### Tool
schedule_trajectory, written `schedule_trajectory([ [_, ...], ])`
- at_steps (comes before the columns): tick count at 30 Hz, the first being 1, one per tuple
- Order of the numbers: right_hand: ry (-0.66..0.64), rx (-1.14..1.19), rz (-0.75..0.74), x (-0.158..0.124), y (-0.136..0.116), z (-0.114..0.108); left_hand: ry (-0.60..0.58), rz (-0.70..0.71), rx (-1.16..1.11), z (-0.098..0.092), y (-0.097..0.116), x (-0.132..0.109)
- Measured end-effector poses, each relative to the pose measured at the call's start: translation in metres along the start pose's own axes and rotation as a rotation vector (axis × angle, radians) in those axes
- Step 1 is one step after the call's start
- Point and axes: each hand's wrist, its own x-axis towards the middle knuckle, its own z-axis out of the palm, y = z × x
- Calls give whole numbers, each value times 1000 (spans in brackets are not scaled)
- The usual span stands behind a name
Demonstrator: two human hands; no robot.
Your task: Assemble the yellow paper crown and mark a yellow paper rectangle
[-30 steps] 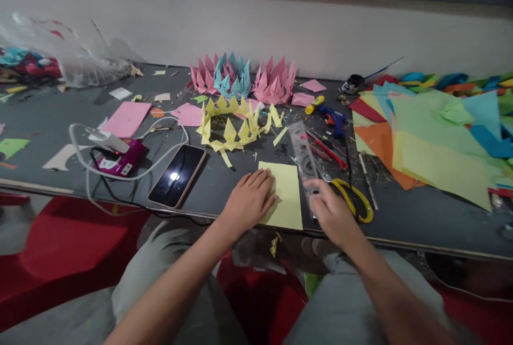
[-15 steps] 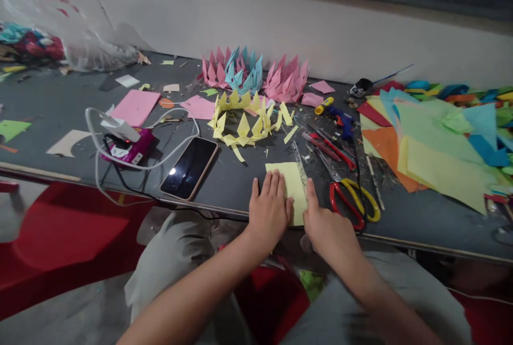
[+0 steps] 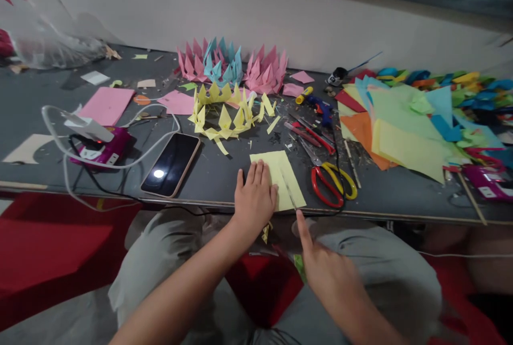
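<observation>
A yellow paper sheet [image 3: 295, 189] lies at the table's front edge. My left hand [image 3: 255, 195] rests flat on its left part, fingers stretched forward and slightly apart. Across the sheet runs a thin, dark, blade-like tool [image 3: 287, 183], slanting down to the front edge. At the tool's near end is my right hand [image 3: 326, 267], with the index finger stretched along it and the other fingers curled; what they wrap round is hidden. Beyond the sheet stands a yellow paper crown [image 3: 225, 120] with pointed tips. Scissors [image 3: 326, 195] with red and yellow handles lie to the right.
On the left are a phone [image 3: 171, 166] and a purple power block [image 3: 114, 147] with cables. Pink [image 3: 266, 75] and blue [image 3: 222, 69] paper crowns stand near the wall. Coloured sheets [image 3: 412, 136] and a blue glue gun [image 3: 323, 108] are on the right.
My right hand has drawn back towards me, over the table edge. More of the yellow sheet shows right of the tool, and the whole view has shifted to the right.
</observation>
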Motion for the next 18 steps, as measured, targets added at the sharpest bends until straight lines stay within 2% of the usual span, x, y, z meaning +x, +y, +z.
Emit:
schedule_trajectory([
  [4, 165, 16, -69, -38, 15, 13, 10, 6, 6, 1, 0, 1],
  [6, 226, 83, -109, -50, 28, 6, 5, 8, 16, 1, -1, 1],
  [8, 297, 134, -129, -51, 43, -11, 1, 11, 30, 1, -1, 2],
  [11, 449, 184, -64, -29, 54, -37, 4, 30, 52, -2, -4, 2],
  [13, 623, 245, -44, -2, 51, -42, 5, 52, 60, -4, -7, 3],
  [15, 750, 339, -75, 26, 42, -32, 4, 87, 60, -5, -12, 3],
  [18, 820, 488, -183, 59, 24, -5, 2, 134, 58, -5, -18, 4],
])
